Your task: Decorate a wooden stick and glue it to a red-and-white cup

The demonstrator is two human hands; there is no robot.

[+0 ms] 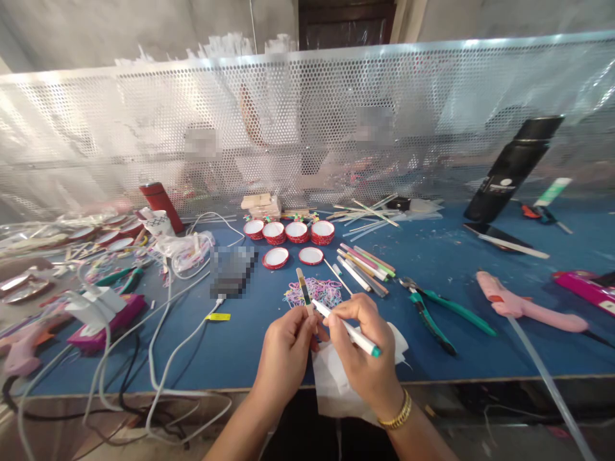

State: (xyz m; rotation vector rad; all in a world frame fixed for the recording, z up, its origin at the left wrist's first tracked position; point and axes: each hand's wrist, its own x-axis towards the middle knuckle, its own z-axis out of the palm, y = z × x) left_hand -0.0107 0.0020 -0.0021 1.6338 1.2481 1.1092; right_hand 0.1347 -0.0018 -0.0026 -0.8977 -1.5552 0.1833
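Between the fingertips of my left hand (287, 349) stands a flat wooden stick (303, 287) with a dark coloured band. My right hand (368, 346) grips a white marker pen (358, 335) with a teal end, its other end close to the stick. I cannot tell whether the tip touches the wood. A white paper sheet (331, 378) lies beneath my hands, over the table's front edge. Just beyond them is a pile of small pastel rubber bands (324, 291). Several more markers (366, 267) lie to the right of it.
Stacks of red-rimmed white lids (296, 232) stand farther back. To the right are teal-handled pliers (432, 314), a pink glue gun (528, 301) and a tilted black flask (512, 169). A phone (233, 272) and cables (161, 358) lie left. A perforated metal screen (307, 121) borders the back.
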